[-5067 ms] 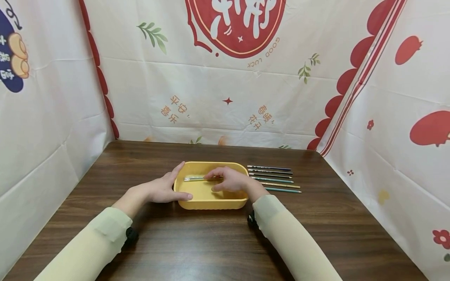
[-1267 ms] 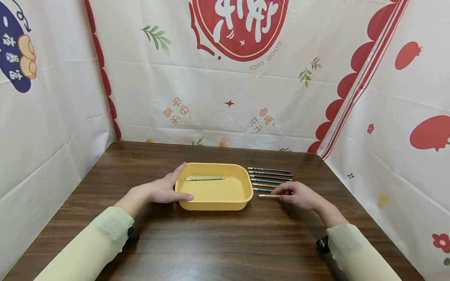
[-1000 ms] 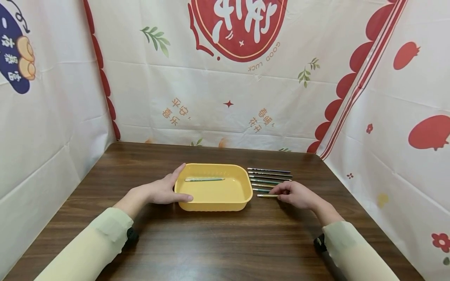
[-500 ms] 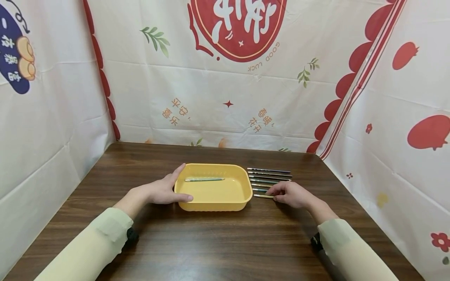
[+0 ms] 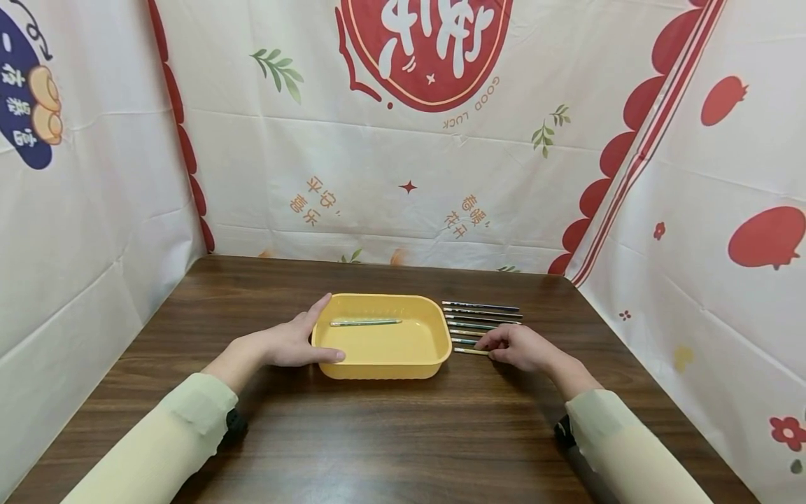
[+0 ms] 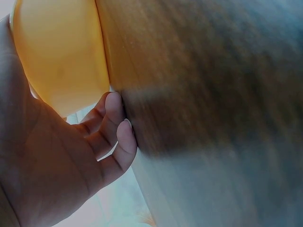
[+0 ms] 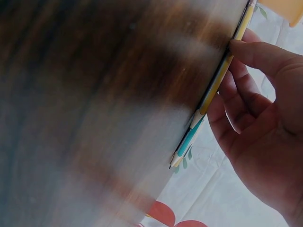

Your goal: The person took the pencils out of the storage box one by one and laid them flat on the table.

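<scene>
A yellow plastic tray (image 5: 384, 369) stands on the table, with a single green pencil (image 5: 368, 323) lying near its back wall. My left hand (image 5: 286, 343) holds the tray's left end, thumb over the near rim and index finger at the far corner. In the left wrist view its other fingers (image 6: 125, 142) rest loosely curled at the tabletop beside the tray. My right hand (image 5: 525, 350) pinches a yellow pencil (image 7: 213, 90) between thumb and fingers, low at the table. This pencil lies nearest me in a row, parallel to a teal pencil (image 7: 188, 139).
Several dark, green and yellowish pencils, including a dark blue one (image 5: 481, 306) at the back, lie side by side right of the tray. The brown wooden table (image 5: 378, 434) is bordered by patterned white cloth (image 5: 378, 140) on three sides.
About five seconds ago my right hand was inside the tray at the pencils there. Lately it slid the yellow pencil left, lining it up with the row. My left hand stays on the tray.
</scene>
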`<state>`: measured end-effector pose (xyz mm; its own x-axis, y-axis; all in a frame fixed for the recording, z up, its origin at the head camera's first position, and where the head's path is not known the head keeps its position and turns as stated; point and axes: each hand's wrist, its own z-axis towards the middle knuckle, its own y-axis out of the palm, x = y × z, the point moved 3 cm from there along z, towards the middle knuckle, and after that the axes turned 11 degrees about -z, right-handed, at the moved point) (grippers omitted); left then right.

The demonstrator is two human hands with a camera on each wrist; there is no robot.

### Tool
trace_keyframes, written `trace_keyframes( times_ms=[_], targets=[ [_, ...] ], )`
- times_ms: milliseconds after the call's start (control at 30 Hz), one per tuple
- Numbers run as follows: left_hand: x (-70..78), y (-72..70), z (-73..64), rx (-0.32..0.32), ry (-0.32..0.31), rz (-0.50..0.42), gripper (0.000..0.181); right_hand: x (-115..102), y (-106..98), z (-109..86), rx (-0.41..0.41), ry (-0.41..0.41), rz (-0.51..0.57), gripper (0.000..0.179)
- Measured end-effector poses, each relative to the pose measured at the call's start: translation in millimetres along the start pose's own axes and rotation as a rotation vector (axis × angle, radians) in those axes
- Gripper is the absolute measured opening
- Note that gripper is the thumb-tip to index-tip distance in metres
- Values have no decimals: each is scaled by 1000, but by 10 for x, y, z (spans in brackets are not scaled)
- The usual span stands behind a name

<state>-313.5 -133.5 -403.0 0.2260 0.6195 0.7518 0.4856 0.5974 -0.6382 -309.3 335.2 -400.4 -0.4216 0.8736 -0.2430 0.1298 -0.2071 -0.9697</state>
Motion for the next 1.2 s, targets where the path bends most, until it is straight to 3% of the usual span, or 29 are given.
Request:
trace_keyframes(
  times_ms=[333,667,1200],
  targets=[
    [-15,6,-2,3,-1,5,130,2,0,6,-2,7,11,23],
    [-9,7,6,4,-2,1,131,1,-52,-16,94,27,65,23],
    [4,4,-9,2,0,2,130,-620,-223,219,165,-14,147,24]
  ],
)
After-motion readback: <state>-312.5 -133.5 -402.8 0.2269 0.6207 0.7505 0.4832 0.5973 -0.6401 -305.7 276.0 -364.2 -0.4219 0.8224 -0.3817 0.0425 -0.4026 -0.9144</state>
